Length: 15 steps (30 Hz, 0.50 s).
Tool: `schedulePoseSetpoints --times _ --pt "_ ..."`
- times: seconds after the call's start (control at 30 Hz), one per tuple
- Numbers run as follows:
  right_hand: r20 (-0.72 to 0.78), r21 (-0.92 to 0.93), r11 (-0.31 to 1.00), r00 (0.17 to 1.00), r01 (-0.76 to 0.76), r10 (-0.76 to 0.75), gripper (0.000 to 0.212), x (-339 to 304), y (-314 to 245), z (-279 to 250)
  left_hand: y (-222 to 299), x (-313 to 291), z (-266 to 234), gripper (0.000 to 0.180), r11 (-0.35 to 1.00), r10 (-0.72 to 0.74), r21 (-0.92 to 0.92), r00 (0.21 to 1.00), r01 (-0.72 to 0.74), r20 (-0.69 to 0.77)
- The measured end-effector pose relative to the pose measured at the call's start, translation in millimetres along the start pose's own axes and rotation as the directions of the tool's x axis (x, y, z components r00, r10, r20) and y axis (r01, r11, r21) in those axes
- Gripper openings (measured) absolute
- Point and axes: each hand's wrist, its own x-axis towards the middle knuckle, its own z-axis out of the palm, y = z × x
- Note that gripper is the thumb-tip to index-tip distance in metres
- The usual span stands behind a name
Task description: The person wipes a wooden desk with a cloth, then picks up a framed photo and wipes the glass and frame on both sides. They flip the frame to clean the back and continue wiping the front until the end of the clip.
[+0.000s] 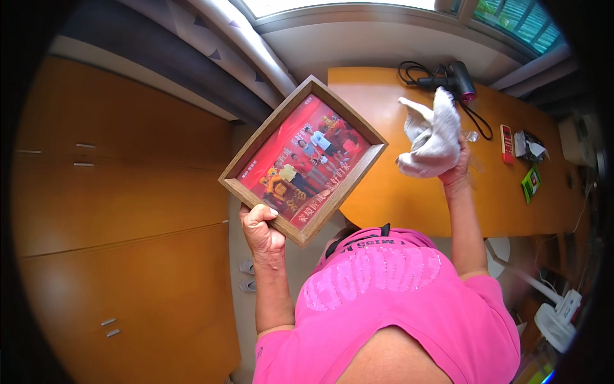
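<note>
My left hand (263,232) grips a wooden picture frame (348,182) by its lower left corner, thumb on the front edge and the other fingers behind it. Tilted, the frame shows a red group photo inside a deep brown border. To the right, my right hand (458,168) holds up a crumpled white cloth (432,137) above the desk. The cloth hangs apart from the frame and covers part of my right fingers.
A yellow-brown wooden desk (377,205) stands under the window. On it lie a black hair dryer (457,81) with its cord, a red-and-white remote-like device (506,144) and a green packet (531,184). Wooden cabinets (128,205) line the left; a white fan (555,325) stands at right.
</note>
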Motion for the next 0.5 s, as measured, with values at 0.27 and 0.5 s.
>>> schedulePoseSetpoints --times 0.27,0.5 --pt "0.324 -0.145 0.96 0.906 -0.239 0.274 0.046 12.5 47.0 -8.2 1.7 -3.7 -0.9 0.051 0.998 0.048 -0.038 0.997 -0.046 0.053" --pt "0.273 -0.754 0.643 0.954 0.133 0.122 0.023 4.1 63.3 10.9 -0.4 -9.2 -2.7 0.05 0.997 0.074 -0.032 0.996 -0.072 0.054"
